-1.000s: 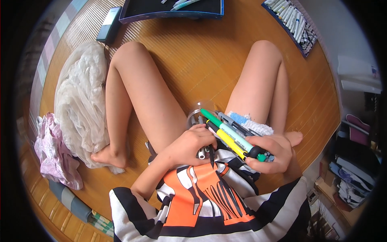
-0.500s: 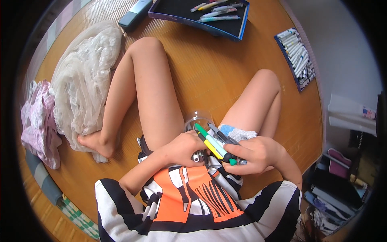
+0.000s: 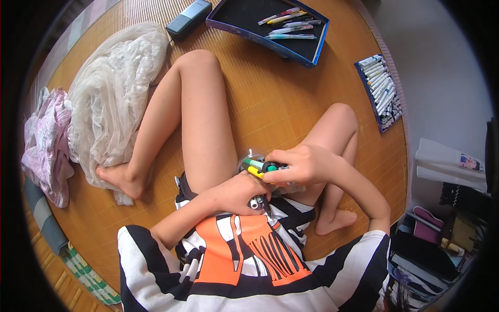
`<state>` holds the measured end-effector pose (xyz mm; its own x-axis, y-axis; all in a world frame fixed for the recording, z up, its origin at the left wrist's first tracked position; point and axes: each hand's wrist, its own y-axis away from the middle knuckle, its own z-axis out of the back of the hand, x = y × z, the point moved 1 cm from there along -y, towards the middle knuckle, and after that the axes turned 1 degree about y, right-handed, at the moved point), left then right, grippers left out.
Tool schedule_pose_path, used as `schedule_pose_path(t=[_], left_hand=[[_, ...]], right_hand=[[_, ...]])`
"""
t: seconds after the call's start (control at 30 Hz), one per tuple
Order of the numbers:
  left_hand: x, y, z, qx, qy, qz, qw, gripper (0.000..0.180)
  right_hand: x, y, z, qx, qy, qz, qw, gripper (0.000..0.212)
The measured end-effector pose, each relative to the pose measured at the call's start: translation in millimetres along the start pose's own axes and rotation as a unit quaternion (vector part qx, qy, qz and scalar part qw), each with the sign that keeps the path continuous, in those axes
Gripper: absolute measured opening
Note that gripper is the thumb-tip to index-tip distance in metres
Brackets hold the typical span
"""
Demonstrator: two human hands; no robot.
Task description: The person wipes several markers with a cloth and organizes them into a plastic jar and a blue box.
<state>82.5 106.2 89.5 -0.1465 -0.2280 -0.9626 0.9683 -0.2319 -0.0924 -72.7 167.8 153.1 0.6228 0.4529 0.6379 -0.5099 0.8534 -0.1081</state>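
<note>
The brown mat [image 3: 270, 114] spreads under everything, with a heap of sheer whitish cloth [image 3: 114, 93] at its left, a black-lined open box [image 3: 241, 23] at the far side with a few pens lying in it, and a blue tray [image 3: 369, 99] of white markers well over to the right. Between the thighs, close against the lap, stands a clear container [image 3: 250, 153], only partly visible behind the hands. The right forearm comes in from the right, bent sharply at the elbow, and brings the right hand [image 3: 306, 165] over beside the container, back of the hand upward. Its fingers are clamped on a small bundle, in which a green pen [image 3: 254, 164] and a yellow pen [image 3: 255, 172] show; their long axes run from the fingers to the left and slightly away from the body, so the far ends overlap the container's near rim. Whether those ends are inside it or just above cannot be told. The left hand [image 3: 236, 192] lies low at the lap, just nearer the body than the bundle, its fingers curled around several white-ended pens [image 3: 255, 203], the ends pointing back toward the shirt.
</note>
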Motion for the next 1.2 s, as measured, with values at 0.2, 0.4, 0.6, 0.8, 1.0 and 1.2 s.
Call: schedule_pose_path(t=[0.2,0.4,0.6,0.8,1.0,1.2], left_hand=[[1,1,0,0.019,0.004,0.038,0.999,0.025],[5,6,-2,0.037,-0.037,0.014,0.999,0.027],[7,8,-2,0.001,-0.022,-0.046,0.999,0.027],[6,8,-4,-0.041,-0.078,-0.095,0.992,0.026],[-9,19,-3,-0.106,-0.18,-0.08,0.975,0.028],[-14,18,3,-0.196,-0.361,-0.17,0.896,0.019]], right_hand=[[5,-11,-10,0.023,0.103,0.082,0.991,0.019],[0,-9,-21,0.037,0.14,0.076,0.987,0.019],[-13,-18,-30,0.006,0.121,0.084,0.989,0.024],[-17,-22,-35,0.009,0.155,0.081,0.984,0.02],[-20,-27,-40,-0.012,0.177,0.08,0.981,0.017],[-25,-29,-40,-0.001,0.129,0.039,0.991,0.034]])
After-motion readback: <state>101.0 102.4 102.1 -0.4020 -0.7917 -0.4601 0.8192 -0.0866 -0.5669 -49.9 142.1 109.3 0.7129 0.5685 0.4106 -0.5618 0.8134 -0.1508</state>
